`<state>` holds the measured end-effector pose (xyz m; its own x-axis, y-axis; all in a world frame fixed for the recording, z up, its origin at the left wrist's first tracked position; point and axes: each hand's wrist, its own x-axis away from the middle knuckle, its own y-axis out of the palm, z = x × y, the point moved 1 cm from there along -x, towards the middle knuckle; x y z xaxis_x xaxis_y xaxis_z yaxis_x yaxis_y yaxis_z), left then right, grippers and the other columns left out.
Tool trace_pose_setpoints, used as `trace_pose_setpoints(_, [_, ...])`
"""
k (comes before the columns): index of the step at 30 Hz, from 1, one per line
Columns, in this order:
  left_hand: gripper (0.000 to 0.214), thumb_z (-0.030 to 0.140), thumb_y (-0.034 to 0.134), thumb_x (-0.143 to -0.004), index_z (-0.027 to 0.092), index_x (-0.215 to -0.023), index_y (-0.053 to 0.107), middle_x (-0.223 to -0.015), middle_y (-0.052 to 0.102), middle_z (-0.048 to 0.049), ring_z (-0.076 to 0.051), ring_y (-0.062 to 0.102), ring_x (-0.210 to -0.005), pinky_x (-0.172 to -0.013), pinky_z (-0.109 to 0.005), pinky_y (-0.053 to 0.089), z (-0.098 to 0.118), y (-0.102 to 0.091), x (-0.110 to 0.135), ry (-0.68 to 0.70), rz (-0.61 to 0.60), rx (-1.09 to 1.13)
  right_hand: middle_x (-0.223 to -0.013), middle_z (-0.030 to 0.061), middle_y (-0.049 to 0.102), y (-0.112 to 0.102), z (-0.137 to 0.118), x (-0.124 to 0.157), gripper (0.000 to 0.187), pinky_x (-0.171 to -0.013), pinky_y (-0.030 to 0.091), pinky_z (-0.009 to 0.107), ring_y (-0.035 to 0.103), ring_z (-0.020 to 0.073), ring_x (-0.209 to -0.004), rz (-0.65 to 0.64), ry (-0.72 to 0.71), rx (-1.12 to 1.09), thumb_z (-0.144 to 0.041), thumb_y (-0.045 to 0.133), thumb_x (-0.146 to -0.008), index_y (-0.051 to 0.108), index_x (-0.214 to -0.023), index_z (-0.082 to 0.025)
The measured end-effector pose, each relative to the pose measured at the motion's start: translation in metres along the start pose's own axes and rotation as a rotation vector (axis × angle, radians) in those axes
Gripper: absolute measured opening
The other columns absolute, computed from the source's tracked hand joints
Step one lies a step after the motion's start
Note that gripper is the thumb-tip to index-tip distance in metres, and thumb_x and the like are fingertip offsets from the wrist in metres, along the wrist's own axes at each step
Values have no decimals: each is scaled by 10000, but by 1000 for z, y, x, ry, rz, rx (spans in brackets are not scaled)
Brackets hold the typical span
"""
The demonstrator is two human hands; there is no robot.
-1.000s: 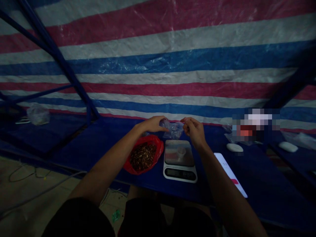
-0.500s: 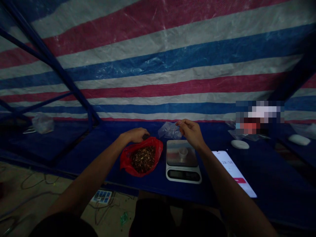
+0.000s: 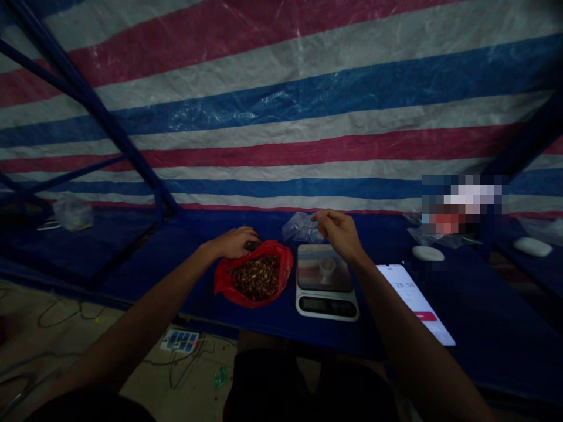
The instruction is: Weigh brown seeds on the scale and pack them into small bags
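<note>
My left hand (image 3: pixel 235 241) is closed around a small dark object (image 3: pixel 251 245), whose kind I cannot make out, at the back rim of a red plastic bag (image 3: pixel 281 253). The red bag lies open, filled with brown seeds or nuts (image 3: pixel 257 278). Beyond the scale, my right hand (image 3: pixel 341 231) is pinched, fingertips on a clear plastic bag (image 3: pixel 301 227). Between the forearms stands a white digital kitchen scale (image 3: pixel 327 305); a small clear cup (image 3: pixel 326 268) rests on its steel plate, and its display reading is too dim to make out.
A lit phone (image 3: pixel 416 305) showing a timer lies under my right forearm. A white oval case (image 3: pixel 428 253) and clear plastic (image 3: pixel 442 237) are farther right. Blue frame bars (image 3: pixel 109 129) slant at the left. A power strip (image 3: pixel 180 341) and cables lie on the floor.
My left hand and the dark object have shifted slightly left, away from the middle of the red bag's back rim. My right hand stays pinched at the clear bag. The whole view has tilted slightly.
</note>
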<state>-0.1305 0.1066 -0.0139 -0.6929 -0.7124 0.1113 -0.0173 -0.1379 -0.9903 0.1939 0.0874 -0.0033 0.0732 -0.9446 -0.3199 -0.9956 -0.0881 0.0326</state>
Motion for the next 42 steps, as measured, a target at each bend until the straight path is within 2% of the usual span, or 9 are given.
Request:
trace_pose_setpoints(7, [589, 90, 592, -748, 177, -1326, 670, -1351, 693, -117, -274, 599, -1301, -1137, -418, 433, -8, 1, 19, -14, 8, 51, -535, -53, 483, 2, 5, 0, 338, -470, 252, 245, 386, 90, -474, -18, 4, -7, -494, 667, -857, 693, -794, -163])
trace_pose_setpoints(13, [424, 318, 650, -842, 202, -1244, 717, -1224, 751, -110, -284, 696, -1117, -994, -377, 510, -18, -3, 23, -140, -26, 166, -534, -53, 479, 3, 6, 0, 340, -471, 251, 246, 389, 92, -477, -27, 5, 17, -497, 662, -855, 699, -792, -165])
trace_pose_setpoints(18, [609, 532, 742, -780, 198, -1285, 678, -1277, 725, -129, -308, 681, -1145, -1010, -427, 519, -24, -8, 24, -391, 252, 355, -533, -54, 482, 3, 0, 1, 354, -468, 256, 246, 390, 90, -477, -28, 11, 2, -514, 672, -852, 694, -786, -168])
trace_pose_setpoints(21, [682, 558, 758, -775, 181, -1328, 625, -1294, 705, -139, -296, 681, -1126, -1001, -451, 538, -4, -23, 27, -441, 520, 465, -540, -56, 484, 9, -10, 6, 370, -467, 273, 240, 393, 86, -479, -89, 5, -27, -537, 679, -856, 693, -803, -171])
trace_pose_setpoints(24, [719, 537, 807, -755, 193, -1345, 581, -1317, 676, -129, -291, 659, -1166, -1028, -462, 529, 42, -39, 29, -381, 744, 494, -589, -41, 537, 20, -21, 15, 401, -470, 312, 232, 435, 84, -492, -283, 19, -48, -572, 655, -887, 696, -838, -176])
trace_pose_setpoints(27, [682, 500, 851, -737, 222, -1305, 595, -1257, 677, -98, -280, 662, -1131, -1012, -468, 535, 95, -45, 23, -272, 731, 452, -666, -8, 612, 32, -28, 24, 417, -472, 343, 223, 497, 85, -523, -523, 75, -30, -573, 625, -923, 681, -803, -178])
trace_pose_setpoints(30, [665, 477, 863, -750, 238, -1303, 580, -1221, 662, -73, -260, 655, -1113, -985, -440, 539, 128, -39, 15, -204, 706, 422, -655, -15, 610, 37, -29, 28, 379, -474, 359, 217, 488, 77, -517, -624, 121, -22, -527, 675, -906, 649, -750, -183])
trace_pose_setpoints(36, [657, 469, 867, -761, 262, -1305, 561, -1194, 655, -60, -263, 651, -1106, -968, -438, 525, 134, -26, 11, -238, 694, 394, -686, -23, 615, 27, -26, 25, 267, -461, 348, 208, 485, 74, -533, -602, 163, -27, -434, 731, -866, 661, -777, -191])
trace_pose_setpoints(42, [671, 422, 867, -766, 243, -1329, 549, -1296, 640, -81, -262, 626, -1197, -1037, -438, 495, 140, -32, 16, -215, 631, 461, -687, -20, 621, 27, -25, 26, 224, -466, 369, 211, 501, 81, -534, -691, 217, -63, -391, 702, -870, 673, -798, -180])
